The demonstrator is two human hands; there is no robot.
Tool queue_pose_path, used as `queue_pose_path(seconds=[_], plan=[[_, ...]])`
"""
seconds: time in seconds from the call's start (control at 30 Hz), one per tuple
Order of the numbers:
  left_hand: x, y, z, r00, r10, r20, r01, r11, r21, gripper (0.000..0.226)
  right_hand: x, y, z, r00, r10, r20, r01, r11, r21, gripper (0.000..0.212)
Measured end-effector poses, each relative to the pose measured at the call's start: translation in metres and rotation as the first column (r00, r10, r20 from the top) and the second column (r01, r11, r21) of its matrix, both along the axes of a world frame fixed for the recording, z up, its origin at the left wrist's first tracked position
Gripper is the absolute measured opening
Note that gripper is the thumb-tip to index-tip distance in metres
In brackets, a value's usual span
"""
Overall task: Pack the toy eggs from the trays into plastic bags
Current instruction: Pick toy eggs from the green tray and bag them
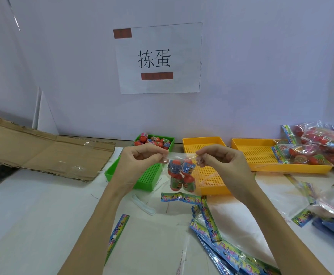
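A clear plastic bag (180, 191) hangs in the air between my hands, holding several red toy eggs (182, 174) with printed wrappers. My left hand (140, 161) pinches the bag's top edge at its left corner, and my right hand (219, 161) pinches the right corner. The bag's colourful header strip hangs at the bottom. Behind my left hand, a green tray (171, 140) holds several more toy eggs (152, 140). A second green tray (112, 171) lies below my left hand, partly hidden.
Two yellow perforated trays (201, 141) (261, 157) stand at the back right; filled bags (318, 143) pile on the far one. Empty bags with colourful headers (217, 231) lie fanned at the front right. Flattened cardboard (43, 151) lies at the left. A paper sign (158, 58) hangs on the wall.
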State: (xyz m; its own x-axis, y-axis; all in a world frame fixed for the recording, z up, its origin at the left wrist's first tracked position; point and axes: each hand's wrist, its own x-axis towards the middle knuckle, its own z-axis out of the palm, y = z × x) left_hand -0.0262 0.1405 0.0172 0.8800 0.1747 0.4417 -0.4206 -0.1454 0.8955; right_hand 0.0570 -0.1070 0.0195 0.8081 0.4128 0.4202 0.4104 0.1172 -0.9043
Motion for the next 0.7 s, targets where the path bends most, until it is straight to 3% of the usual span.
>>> queue_pose_path(seconds=[0.13,0.33,0.43,0.7], plan=[[-0.002,0.0,0.001,0.999,-0.035,-0.008,0.034,0.998,-0.053,0.018,-0.002,0.001,0.001,0.999,0.01,-0.034,-0.01,1.0,0.02,0.033],[0.0,-0.006,0.002,0.998,0.065,-0.004,-0.065,0.997,0.031,0.011,-0.004,0.003,0.0,0.998,-0.044,-0.044,0.041,0.998,-0.054,0.008],[0.0,-0.007,0.002,0.997,0.072,-0.013,-0.072,0.997,0.032,0.016,-0.004,0.0,-0.001,0.998,-0.026,-0.056,0.022,0.997,-0.073,0.007],[0.003,-0.008,0.0,0.993,0.114,-0.021,-0.112,0.991,0.068,0.017,-0.008,0.012,-0.002,0.99,-0.121,0.071,0.124,0.992,-0.036,0.017]])
